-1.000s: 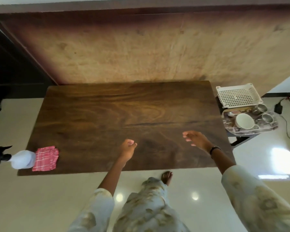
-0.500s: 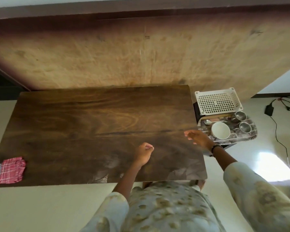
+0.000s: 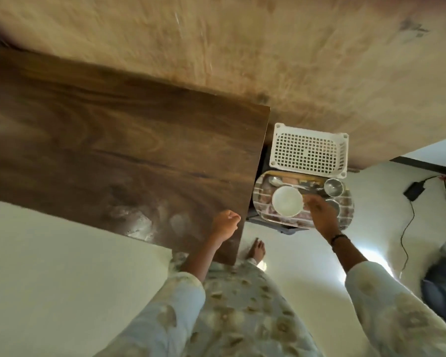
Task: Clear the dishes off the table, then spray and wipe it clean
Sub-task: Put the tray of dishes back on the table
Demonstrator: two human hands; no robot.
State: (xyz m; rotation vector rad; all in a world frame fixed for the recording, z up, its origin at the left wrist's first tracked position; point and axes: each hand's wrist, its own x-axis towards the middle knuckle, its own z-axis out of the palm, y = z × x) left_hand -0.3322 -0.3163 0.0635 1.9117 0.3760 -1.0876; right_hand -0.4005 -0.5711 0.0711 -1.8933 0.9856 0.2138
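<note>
Overhead, head view, only one camera. Dark wooden table runs from left edge to centre; pale smears show on its near right corner. Left hand hangs over that corner, fingers curled into a loose fist, holding nothing. Right hand reaches over the patterned tray that sits just beside the table's right edge, on a lower stand. Fingers point down toward the tray; whether they touch or pinch anything cannot be told. On the tray: white bowl just left of the right hand, steel cup at the far right corner, spoon along the far rim. White perforated basket stands just behind the tray. Black charger and cable lie on the pale floor at right. A bare foot shows below the table corner.
</note>
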